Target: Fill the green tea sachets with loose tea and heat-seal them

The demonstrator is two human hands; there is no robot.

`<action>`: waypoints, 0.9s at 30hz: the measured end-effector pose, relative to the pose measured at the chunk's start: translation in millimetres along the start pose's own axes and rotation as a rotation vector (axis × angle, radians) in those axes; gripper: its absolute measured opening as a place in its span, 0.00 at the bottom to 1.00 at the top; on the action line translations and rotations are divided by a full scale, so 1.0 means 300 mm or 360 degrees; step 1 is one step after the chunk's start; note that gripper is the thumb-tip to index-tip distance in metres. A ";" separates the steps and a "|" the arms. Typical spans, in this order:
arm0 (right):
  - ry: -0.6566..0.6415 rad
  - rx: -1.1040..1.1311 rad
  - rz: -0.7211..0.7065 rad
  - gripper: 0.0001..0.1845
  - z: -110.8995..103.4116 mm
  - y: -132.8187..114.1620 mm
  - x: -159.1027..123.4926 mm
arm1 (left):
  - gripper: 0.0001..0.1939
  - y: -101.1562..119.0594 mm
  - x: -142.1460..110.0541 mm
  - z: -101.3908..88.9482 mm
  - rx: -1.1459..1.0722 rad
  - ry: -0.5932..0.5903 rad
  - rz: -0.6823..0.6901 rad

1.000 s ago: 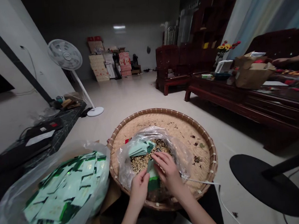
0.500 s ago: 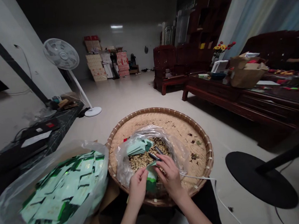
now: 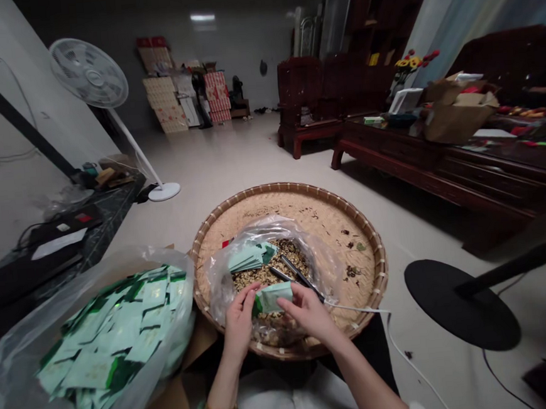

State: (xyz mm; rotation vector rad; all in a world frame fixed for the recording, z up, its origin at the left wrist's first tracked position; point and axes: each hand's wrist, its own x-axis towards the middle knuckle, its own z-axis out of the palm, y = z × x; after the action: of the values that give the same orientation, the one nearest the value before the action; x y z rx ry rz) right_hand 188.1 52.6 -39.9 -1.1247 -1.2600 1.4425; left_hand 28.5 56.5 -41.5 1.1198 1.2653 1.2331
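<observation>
My left hand (image 3: 238,320) and my right hand (image 3: 308,312) pinch the two ends of a pale green sachet (image 3: 273,298) above a clear plastic bag (image 3: 222,284) of dried crushed herbs (image 3: 277,254). The bag lies in a round woven bamboo tray (image 3: 281,190). Inside it, a small stack of green sachets (image 3: 247,257) rests on the herbs. A slim dark metal tool (image 3: 297,277) lies just beyond my right fingers, with a white cord (image 3: 357,310) running off to the right. A large plastic bag of green-and-white sachets (image 3: 113,330) sits to my left.
A black round fan base (image 3: 461,304) lies on the floor to the right. A dark counter (image 3: 87,244) runs along the left wall. Further right stands a dark wooden table (image 3: 420,155) with cardboard boxes, and a co-worker's forearm (image 3: 545,89) shows beyond it.
The sachet has risen from the bag and now lies level between both hands. My hands have moved slightly apart, the dark tool shows more fully, and the whole view has shifted as my head moved.
</observation>
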 end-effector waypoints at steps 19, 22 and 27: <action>-0.0061 -0.0088 0.0181 0.26 0.011 0.087 0.048 | 0.31 -0.061 0.015 -0.026 0.1666 -0.0462 0.1252; -0.0088 0.0040 0.0218 0.27 0.002 0.073 0.055 | 0.29 -0.059 0.030 -0.025 0.1512 -0.0492 0.1204; -0.0089 0.0026 0.0163 0.28 -0.018 0.040 0.066 | 0.23 -0.033 0.035 -0.019 0.1314 -0.0434 0.1131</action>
State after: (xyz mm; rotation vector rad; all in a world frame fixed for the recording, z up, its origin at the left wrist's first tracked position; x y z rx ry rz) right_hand 188.9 71.8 -53.9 -1.1598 -1.2423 1.5670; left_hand 22.5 66.0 -51.9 2.4021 1.2197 0.9709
